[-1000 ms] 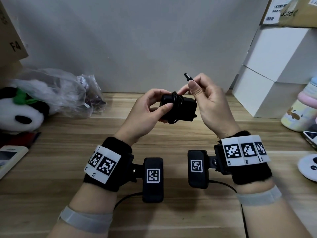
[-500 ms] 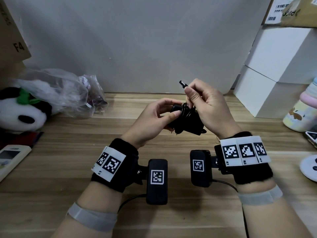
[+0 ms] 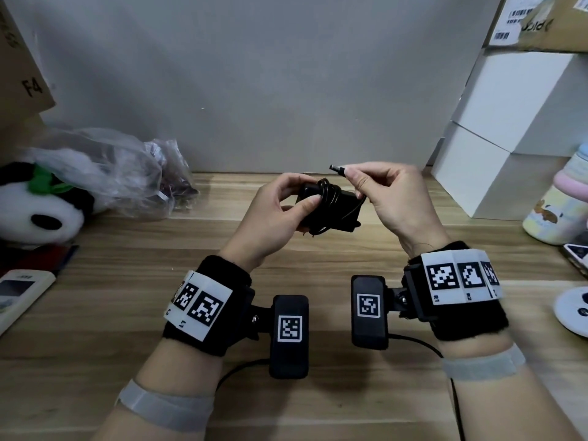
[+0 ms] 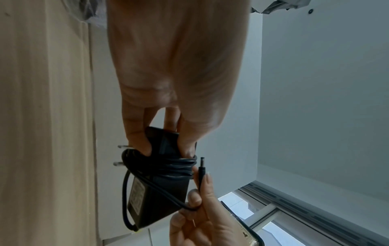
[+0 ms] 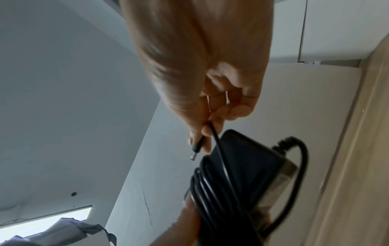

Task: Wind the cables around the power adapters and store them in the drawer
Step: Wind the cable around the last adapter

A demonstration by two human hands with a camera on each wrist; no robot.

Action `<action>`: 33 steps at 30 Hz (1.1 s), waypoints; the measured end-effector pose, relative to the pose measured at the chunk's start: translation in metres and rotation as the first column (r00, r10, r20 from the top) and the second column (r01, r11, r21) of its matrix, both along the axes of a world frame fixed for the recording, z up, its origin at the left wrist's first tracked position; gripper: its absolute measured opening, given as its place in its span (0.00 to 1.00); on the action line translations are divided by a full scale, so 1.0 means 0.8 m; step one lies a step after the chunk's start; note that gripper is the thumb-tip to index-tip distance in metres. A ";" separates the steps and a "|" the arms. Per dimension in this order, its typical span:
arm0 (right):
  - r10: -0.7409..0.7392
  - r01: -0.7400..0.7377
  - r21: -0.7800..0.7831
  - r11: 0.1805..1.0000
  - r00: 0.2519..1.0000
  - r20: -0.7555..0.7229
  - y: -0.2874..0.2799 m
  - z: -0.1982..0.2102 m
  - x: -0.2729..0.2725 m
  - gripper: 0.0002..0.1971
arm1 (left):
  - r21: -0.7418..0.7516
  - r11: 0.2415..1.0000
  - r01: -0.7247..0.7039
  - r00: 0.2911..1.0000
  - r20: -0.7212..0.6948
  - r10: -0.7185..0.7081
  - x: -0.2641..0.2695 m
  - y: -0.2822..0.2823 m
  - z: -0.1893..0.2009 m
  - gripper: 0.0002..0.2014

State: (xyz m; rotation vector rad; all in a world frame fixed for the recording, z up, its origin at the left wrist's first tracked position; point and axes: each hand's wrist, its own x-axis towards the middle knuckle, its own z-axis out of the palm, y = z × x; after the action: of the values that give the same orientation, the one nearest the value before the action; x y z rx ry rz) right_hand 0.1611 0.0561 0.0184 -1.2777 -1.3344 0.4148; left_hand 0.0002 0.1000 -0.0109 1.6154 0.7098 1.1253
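Left hand [image 3: 273, 214] grips adapter [image 3: 331, 208] now level, right hand [image 3: 394, 198] pinches plug [image 3: 336, 169] farther right

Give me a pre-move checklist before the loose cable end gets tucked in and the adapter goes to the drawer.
1. Left hand grips the power adapter: ok.
2. Right hand pinches the barrel plug: ok.
3. Cable coiled around the adapter body: ok, several turns.
4. Loose cable end secured: not ok, a slack length remains free.
5. Plug prongs clear of the coils: ok.
6. Drawer open and within reach: cannot tell, no drawer in view.
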 end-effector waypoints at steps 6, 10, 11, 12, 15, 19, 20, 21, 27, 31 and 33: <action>-0.008 0.010 -0.092 0.996 1.000 0.016 -0.001 -0.002 0.005 0.07 | 0.016 1.000 -0.009 1.000 -0.011 0.009 0.000 0.002 -0.006 0.11; 0.015 -0.004 -0.147 0.989 0.997 0.077 -0.004 0.001 0.006 0.07 | 0.053 0.999 -0.005 1.000 -0.027 0.006 -0.001 0.004 -0.005 0.12; 0.021 -0.007 -0.157 0.988 0.996 0.087 -0.005 0.001 0.006 0.07 | 0.054 0.999 0.002 0.999 -0.036 0.000 -0.002 0.003 -0.004 0.12; 0.030 -0.012 -0.167 0.986 0.995 0.100 -0.005 0.002 0.005 0.07 | 0.053 0.999 0.007 0.999 -0.046 -0.005 -0.003 0.003 -0.004 0.12; 0.062 -0.034 -0.196 0.980 0.989 0.137 -0.007 0.005 0.003 0.06 | 0.059 0.998 0.011 0.997 -0.070 -0.007 -0.005 0.004 -0.003 0.12; 0.040 -0.005 -0.170 0.985 0.978 0.204 -0.008 0.007 -0.001 0.05 | 0.065 0.998 0.015 0.996 -0.091 -0.009 -0.007 0.002 -0.004 0.12; 0.018 0.015 -0.146 0.989 0.974 0.225 -0.008 0.008 -0.003 0.05 | 0.063 0.998 0.013 0.996 -0.094 -0.007 -0.006 0.002 -0.004 0.11; -0.004 0.034 -0.119 0.992 0.971 0.240 -0.008 0.008 -0.004 0.05 | 0.063 0.998 0.009 0.995 -0.095 -0.003 -0.007 0.002 -0.003 0.11; -0.088 0.090 0.005 0.996 0.956 0.279 -0.009 0.007 -0.017 0.06 | 0.090 0.995 -0.034 0.998 -0.053 0.039 -0.009 0.003 0.001 0.12; -0.135 0.120 0.078 0.990 0.962 0.237 -0.006 0.004 -0.020 0.05 | 0.081 0.996 -0.037 0.999 -0.009 0.038 -0.009 0.003 0.003 0.11; -0.142 0.125 0.087 0.988 0.963 0.229 -0.006 0.002 -0.020 0.05 | 0.061 0.998 -0.033 0.999 -0.011 0.033 -0.009 0.004 0.001 0.11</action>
State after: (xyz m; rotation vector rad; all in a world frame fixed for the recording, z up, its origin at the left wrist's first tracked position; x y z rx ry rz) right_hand 0.1450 0.0511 0.0197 -1.3797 -1.4359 0.1219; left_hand -0.0073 0.1028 -0.0098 1.6682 0.7181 1.1725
